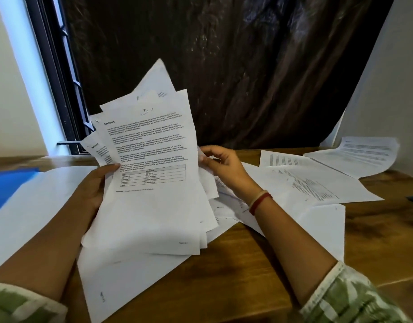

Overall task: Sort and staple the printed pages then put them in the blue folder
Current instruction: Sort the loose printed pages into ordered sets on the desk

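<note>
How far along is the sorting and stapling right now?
Early. Done: several loose pages lie spread on the table, right side; whether in order, I cannot tell. In hand: the left hand holds a fanned stack, top sheet headed Section 6, and the right hand pinches its right edge. Left: no staple shows, and the blue folder lies far left, partly under a white sheet.

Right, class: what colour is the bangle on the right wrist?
The bangle is red; head view shows it best.
</note>
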Available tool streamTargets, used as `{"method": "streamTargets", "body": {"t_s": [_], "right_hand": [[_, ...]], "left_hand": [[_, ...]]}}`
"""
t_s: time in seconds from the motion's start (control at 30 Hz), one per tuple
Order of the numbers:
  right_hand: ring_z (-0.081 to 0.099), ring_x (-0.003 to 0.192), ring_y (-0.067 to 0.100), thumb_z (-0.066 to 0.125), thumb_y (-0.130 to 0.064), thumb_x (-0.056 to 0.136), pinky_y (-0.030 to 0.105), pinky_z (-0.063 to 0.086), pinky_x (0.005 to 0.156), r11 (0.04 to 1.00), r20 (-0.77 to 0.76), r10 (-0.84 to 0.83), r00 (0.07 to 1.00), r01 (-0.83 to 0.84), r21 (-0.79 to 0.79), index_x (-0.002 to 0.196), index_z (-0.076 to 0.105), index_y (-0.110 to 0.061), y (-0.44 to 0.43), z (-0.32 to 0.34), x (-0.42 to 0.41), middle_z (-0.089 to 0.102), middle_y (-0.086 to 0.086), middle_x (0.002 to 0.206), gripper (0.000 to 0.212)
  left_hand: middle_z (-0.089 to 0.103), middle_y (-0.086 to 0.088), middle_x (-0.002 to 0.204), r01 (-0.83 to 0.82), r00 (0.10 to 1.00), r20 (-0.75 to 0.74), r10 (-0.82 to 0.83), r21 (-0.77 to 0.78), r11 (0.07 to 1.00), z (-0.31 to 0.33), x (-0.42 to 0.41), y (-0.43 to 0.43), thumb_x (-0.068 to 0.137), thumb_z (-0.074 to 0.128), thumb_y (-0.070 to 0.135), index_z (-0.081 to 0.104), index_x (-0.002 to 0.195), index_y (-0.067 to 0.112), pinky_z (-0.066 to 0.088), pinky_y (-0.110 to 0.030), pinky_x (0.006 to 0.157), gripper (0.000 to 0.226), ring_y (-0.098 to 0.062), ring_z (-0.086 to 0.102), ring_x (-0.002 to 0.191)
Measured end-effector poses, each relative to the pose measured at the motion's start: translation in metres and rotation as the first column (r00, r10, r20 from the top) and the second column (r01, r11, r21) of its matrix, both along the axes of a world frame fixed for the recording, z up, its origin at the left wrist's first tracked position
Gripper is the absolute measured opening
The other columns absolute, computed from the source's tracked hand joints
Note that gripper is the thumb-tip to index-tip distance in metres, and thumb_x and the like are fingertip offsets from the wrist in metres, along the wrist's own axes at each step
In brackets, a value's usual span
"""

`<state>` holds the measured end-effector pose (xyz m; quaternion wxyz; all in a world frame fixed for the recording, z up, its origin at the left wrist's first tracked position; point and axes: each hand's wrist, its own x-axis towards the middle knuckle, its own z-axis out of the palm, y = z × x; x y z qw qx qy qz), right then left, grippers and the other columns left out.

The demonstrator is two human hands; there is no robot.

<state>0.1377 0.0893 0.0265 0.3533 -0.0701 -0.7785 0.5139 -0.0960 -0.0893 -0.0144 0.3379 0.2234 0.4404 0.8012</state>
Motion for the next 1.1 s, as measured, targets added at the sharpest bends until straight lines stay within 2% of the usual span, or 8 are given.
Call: {"method": "streamTargets", "body": {"t_s": [0.13,0.27,0.33,0.57,0.7,0.83,0.97,1.1], "right_hand": [[0.065,0.095,0.023,0.055,-0.037,0.096,0.033,0.052,0.081,0.946,0.110,-0.302,0.947,0.312,-0.086,0.110,0.067,-0.010,0.036,0.003,0.019,0.070,0.008,0.100,0.033],[0.043,0.131,0.036,0.056,-0.066,0.082,0.055,0.026,0.110,0.556,0.530,-0.816,0.231,0.567,0.608,0.133,0.050,-0.018,0.097,-0.027,0.058,0.049,0.013,0.142,0.070],[0.036,0.137,0.036,0.046,-0.086,0.067,0.066,0.014,0.111,0.522,0.574,-0.812,0.107,0.572,0.632,0.140,0.035,-0.031,0.119,-0.051,0.071,0.039,0.007,0.150,0.093],[0.052,0.122,0.032,0.058,-0.077,0.069,0.057,0.033,0.105,0.430,0.468,-0.877,0.111,0.618,0.658,0.134,0.041,-0.030,0.113,-0.048,0.072,0.054,0.004,0.136,0.082],[0.055,0.115,0.033,0.073,-0.027,0.081,0.045,0.045,0.097,0.538,0.463,-0.798,0.385,0.801,0.262,0.136,0.040,-0.015,0.113,-0.027,0.070,0.055,0.013,0.132,0.066],[0.046,0.126,0.040,0.066,-0.024,0.090,0.048,0.035,0.110,0.419,0.132,-0.908,0.398,0.876,0.240,0.141,0.039,-0.014,0.091,-0.001,0.054,0.054,0.016,0.134,0.059],[0.052,0.123,0.022,0.059,-0.027,0.094,0.037,0.046,0.102,0.627,-0.286,-0.761,0.582,0.773,-0.098,0.142,0.040,-0.016,0.053,0.014,0.031,0.053,0.005,0.134,0.053],[0.057,0.093,0.016,0.056,-0.009,0.094,0.021,0.052,0.078,0.802,-0.484,-0.479,0.733,0.589,0.097,0.107,0.058,0.004,0.000,0.012,0.002,0.050,0.002,0.100,0.019]], "left_hand": [[0.075,0.001,0.089,-0.005,1.000,-0.007,0.005,-0.011,1.000,-0.001,0.000,0.001,0.098,0.043,0.011,0.064,0.107,0.019,0.060,-0.030,0.065,0.024,-0.014,0.073,0.076],[0.075,0.000,0.093,0.003,1.000,0.003,-0.003,-0.007,1.000,-0.002,-0.001,0.000,0.098,0.043,0.012,0.061,0.115,0.019,0.060,-0.030,0.065,0.025,-0.015,0.073,0.079],[0.075,-0.001,0.094,0.001,1.000,0.014,-0.001,-0.011,1.000,-0.002,-0.001,0.000,0.098,0.044,0.012,0.060,0.117,0.018,0.060,-0.032,0.064,0.025,-0.016,0.073,0.080],[0.074,-0.003,0.100,0.029,0.999,0.044,-0.030,0.026,0.999,-0.003,-0.005,0.000,0.097,0.047,0.015,0.057,0.124,0.017,0.061,-0.034,0.072,0.028,-0.017,0.073,0.086],[0.074,-0.003,0.098,0.032,0.998,0.057,-0.035,0.055,0.998,-0.001,-0.006,-0.003,0.100,0.045,0.020,0.060,0.118,0.017,0.060,-0.033,0.073,0.024,-0.016,0.073,0.084],[0.075,-0.003,0.091,-0.009,0.999,0.043,0.004,0.102,0.995,0.002,-0.005,-0.005,0.102,0.040,0.018,0.079,0.086,0.018,0.060,-0.030,0.070,0.043,-0.015,0.073,0.079],[0.074,-0.006,0.095,-0.062,0.994,0.100,0.050,0.123,0.990,-0.001,-0.008,-0.005,0.100,0.044,0.016,0.076,0.095,0.013,0.060,-0.030,0.070,0.032,-0.017,0.073,0.082],[0.070,-0.010,0.112,0.008,0.998,0.062,-0.013,0.068,0.998,-0.006,-0.013,0.001,0.073,0.079,0.023,0.056,0.129,0.008,0.059,-0.035,0.077,0.063,-0.022,0.070,0.096]]}}
